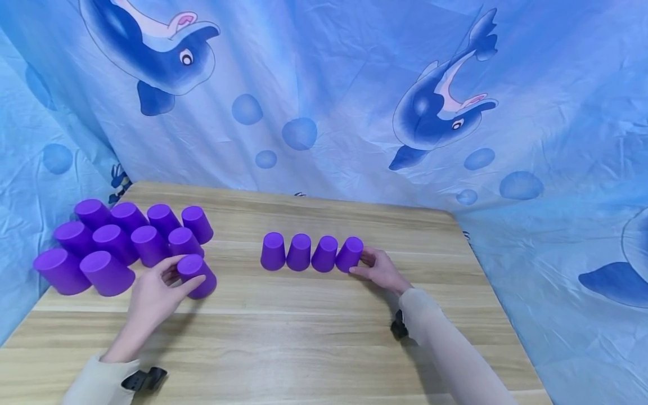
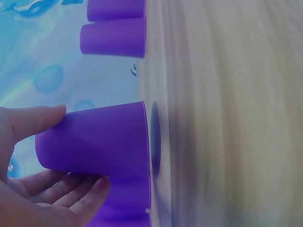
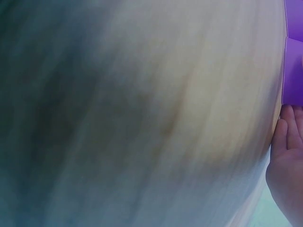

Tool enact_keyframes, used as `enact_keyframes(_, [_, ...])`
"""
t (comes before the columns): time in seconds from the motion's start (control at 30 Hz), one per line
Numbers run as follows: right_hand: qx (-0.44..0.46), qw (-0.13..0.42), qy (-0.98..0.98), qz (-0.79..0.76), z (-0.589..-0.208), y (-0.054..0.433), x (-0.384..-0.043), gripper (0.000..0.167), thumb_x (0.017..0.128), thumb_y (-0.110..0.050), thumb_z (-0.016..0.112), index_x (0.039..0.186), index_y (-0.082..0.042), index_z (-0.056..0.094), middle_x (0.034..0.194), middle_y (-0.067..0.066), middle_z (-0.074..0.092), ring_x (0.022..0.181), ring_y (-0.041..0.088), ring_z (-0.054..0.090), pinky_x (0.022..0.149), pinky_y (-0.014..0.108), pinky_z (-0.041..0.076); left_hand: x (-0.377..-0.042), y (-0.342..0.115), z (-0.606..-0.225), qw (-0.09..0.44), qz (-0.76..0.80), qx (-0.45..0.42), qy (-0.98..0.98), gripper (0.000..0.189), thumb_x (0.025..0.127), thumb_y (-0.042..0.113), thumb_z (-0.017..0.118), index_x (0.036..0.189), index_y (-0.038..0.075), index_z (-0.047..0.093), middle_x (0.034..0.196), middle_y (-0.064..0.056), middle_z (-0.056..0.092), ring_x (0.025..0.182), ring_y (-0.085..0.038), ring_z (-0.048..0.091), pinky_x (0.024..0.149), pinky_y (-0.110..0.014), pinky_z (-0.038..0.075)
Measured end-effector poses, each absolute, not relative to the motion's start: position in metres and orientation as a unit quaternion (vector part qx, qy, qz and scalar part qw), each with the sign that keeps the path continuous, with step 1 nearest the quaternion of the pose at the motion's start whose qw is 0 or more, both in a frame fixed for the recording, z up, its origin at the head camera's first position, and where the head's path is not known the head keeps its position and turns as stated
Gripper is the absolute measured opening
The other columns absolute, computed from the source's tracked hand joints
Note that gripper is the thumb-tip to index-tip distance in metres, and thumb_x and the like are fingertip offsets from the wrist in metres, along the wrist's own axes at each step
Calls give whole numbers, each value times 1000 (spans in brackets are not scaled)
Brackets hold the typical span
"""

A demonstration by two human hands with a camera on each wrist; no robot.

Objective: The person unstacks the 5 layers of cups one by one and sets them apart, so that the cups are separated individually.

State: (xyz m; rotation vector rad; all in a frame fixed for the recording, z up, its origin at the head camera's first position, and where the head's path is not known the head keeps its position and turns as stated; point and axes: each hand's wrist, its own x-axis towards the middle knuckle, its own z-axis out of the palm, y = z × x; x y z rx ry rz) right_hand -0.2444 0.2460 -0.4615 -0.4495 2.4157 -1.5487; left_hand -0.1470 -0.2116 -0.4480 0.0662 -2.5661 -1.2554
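My left hand [image 1: 154, 292] holds an upside-down purple cup [image 1: 194, 275] between thumb and fingers. In the left wrist view a narrow gap shows between that cup's rim [image 2: 145, 137] and the tabletop. Out in the middle of the table, several upside-down purple cups stand in a short row, the leftmost cup [image 1: 273, 252] at its far end. My right hand [image 1: 381, 270] grips the row's rightmost cup [image 1: 349, 254], thumb in front and fingers at its right side. Only part of that cup [image 3: 293, 71] and the hand shows in the right wrist view.
Several more upside-down purple cups, such as the front-left cup [image 1: 62, 273], are grouped in rows at the table's left. The wooden table [image 1: 283, 349] is backed by a blue curtain [image 1: 344, 73] printed with dolphins. A black band [image 1: 144, 380] is on the left wrist.
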Motion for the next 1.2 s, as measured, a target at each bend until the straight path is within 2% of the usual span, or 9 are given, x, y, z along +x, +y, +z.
enact_keyframes(0.2, [-146, 119, 827, -529, -477, 250, -253, 49, 82, -2, 75, 126, 3, 56, 124, 17, 59, 120, 33, 51, 106, 44, 34, -142, -225, -447, 140, -415, 59, -897, 66, 75, 36, 83, 125, 0, 59, 112, -25, 63, 94, -29, 66, 68, -6, 44])
enact_keyframes(0.27, [-148, 112, 826, -533, -486, 253, -258, 50, 81, -3, 76, 126, 2, 56, 124, 17, 59, 120, 33, 51, 106, 44, 34, -140, -227, -445, 138, -413, 67, -898, 67, 75, 36, 83, 125, -1, 59, 113, -26, 62, 97, -38, 64, 67, -6, 44])
enact_keyframes(0.37, [-150, 101, 826, -534, -493, 254, -260, 52, 81, -4, 77, 127, 2, 56, 124, 16, 60, 119, 31, 52, 106, 42, 35, -139, -230, -444, 139, -408, 83, -898, 67, 74, 37, 83, 124, 1, 60, 113, -25, 63, 97, -37, 64, 67, -8, 44])
enact_keyframes(0.53, [-151, 93, 829, -530, -493, 254, -259, 52, 80, -5, 77, 127, 0, 57, 123, 13, 61, 117, 27, 54, 104, 38, 38, -137, -239, -444, 149, -404, 101, -897, 66, 72, 35, 85, 123, 0, 60, 112, -25, 63, 88, -13, 65, 68, -11, 46])
enact_keyframes(0.63, [-149, 92, 831, -527, -491, 254, -258, 51, 80, -5, 77, 126, -1, 57, 123, 12, 61, 117, 26, 54, 104, 37, 38, -135, -246, -445, 142, -413, 110, -893, 70, 74, 32, 84, 127, -4, 55, 116, -29, 60, 92, -20, 66, 65, -4, 43])
enact_keyframes(0.77, [-149, 94, 830, -529, -491, 254, -258, 51, 80, -5, 77, 127, -2, 57, 124, 12, 61, 118, 25, 54, 104, 37, 38, -133, -254, -447, 133, -411, 123, -893, 74, 77, 31, 81, 131, -10, 49, 120, -33, 55, 104, -46, 58, 61, -4, 41])
enact_keyframes(0.9, [-153, 99, 826, -534, -492, 254, -259, 53, 81, -5, 77, 129, -1, 55, 126, 14, 59, 119, 28, 52, 105, 39, 36, -132, -259, -447, 141, -386, 130, -902, 70, 79, 30, 79, 128, -10, 51, 117, -33, 57, 102, -48, 58, 70, -23, 47])
enact_keyframes(1.03, [-156, 111, 819, -540, -490, 255, -259, 52, 81, -3, 76, 128, 2, 55, 126, 17, 58, 120, 32, 51, 106, 43, 34, -131, -264, -448, 154, -371, 128, -907, 64, 80, 29, 78, 124, -10, 54, 113, -33, 59, 100, -49, 58, 80, -51, 42])
enact_keyframes(1.2, [-162, 121, 818, -539, -473, 250, -251, 50, 81, 1, 74, 127, 4, 55, 125, 18, 59, 120, 34, 51, 107, 45, 33, -131, -270, -448, 160, -365, 137, -907, 64, 81, 29, 77, 126, -9, 53, 114, -33, 58, 102, -51, 55, 85, -58, 37])
